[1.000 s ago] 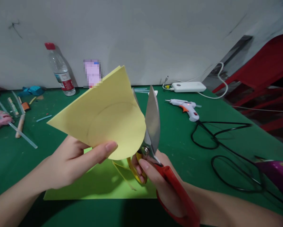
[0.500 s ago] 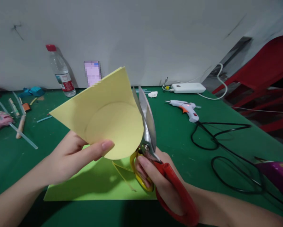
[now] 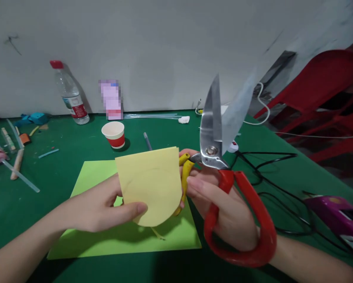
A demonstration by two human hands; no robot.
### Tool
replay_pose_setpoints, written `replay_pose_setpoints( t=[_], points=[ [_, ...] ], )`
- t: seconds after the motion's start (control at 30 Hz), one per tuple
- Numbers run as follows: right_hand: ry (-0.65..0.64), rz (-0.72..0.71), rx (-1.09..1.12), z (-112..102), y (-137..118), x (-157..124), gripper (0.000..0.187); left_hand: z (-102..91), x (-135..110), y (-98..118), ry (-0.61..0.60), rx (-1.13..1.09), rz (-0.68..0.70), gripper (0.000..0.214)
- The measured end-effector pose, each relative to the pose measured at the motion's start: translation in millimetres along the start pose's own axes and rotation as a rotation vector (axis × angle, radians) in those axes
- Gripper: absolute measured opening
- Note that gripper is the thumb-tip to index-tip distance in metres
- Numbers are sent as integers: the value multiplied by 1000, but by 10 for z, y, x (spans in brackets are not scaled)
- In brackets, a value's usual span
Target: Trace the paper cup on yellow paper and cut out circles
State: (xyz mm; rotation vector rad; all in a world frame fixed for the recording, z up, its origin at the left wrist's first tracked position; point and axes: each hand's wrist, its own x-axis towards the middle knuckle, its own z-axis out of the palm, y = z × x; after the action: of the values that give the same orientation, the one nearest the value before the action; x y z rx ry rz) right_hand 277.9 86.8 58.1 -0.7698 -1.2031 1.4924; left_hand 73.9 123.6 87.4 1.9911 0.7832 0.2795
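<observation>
The left hand's grip (image 3: pixel 105 208) pinches yellow paper (image 3: pixel 152 188) above green paper (image 3: pixel 120 244) on the tabletop (image 3: pixel 176 135); the right hand's grip (image 3: pixel 233 222) holds scissors (image 3: pixel 211 125), blades apart. The bottle (image 3: pixel 73 98) label's writing is too small to read.

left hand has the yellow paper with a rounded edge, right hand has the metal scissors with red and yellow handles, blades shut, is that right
Not the blades: the head view shows them open, spread apart. The left hand does hold the round-edged yellow paper, the right hand the metal scissors.
</observation>
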Motion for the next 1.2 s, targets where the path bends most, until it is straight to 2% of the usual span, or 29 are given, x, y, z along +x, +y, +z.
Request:
replay_pose_setpoints(
  t=[0.1, 0.2, 0.3, 0.37, 0.43, 0.5, 0.53, 0.6, 0.73, 0.93, 1.03, 1.1, 1.2],
  points=[
    [94, 3, -89, 36, -36, 14, 6, 30, -14, -13, -15, 6, -4, 27],
    [155, 6, -201, 35, -68, 23, 14, 22, -31, -19, -27, -11, -45, 32],
    [95, 13, -247, -11, -95, 33, 23, -50, -22, -36, 100, -144, -123, 41],
    [44, 8, -288, -41, -121, 45, 27, -107, 13, -37, 108, -306, -150, 54],
    [-12, 35, -354, -48, -161, 62, 28, -134, 64, -18, -35, -431, -174, 56],
    [-55, 92, -410, -32, -207, 80, 27, -104, 112, 13, -191, -459, -234, 44],
    [-74, 125, -431, -19, -228, 88, 27, -69, 131, 28, -238, -454, -276, 37],
    [-105, 164, -439, 0, -254, 99, 27, 21, 154, 48, -254, -454, -348, 26],
    [-119, 105, -377, -28, -240, 95, 30, 137, 151, 74, -120, -471, -392, 22],
    [9, -13, -311, -129, -139, 105, 21, 110, 161, 169, 58, -396, -408, 25],
    [41, -50, -332, -161, -112, 135, 19, 118, 165, 144, 144, -355, -417, 29],
    [46, -76, -386, -192, -125, 151, 15, 107, 138, 105, 247, -335, -349, 31],
    [-12, -62, -489, -256, -189, 157, 12, 42, 57, 80, 416, -226, -161, 34]
  ],
)
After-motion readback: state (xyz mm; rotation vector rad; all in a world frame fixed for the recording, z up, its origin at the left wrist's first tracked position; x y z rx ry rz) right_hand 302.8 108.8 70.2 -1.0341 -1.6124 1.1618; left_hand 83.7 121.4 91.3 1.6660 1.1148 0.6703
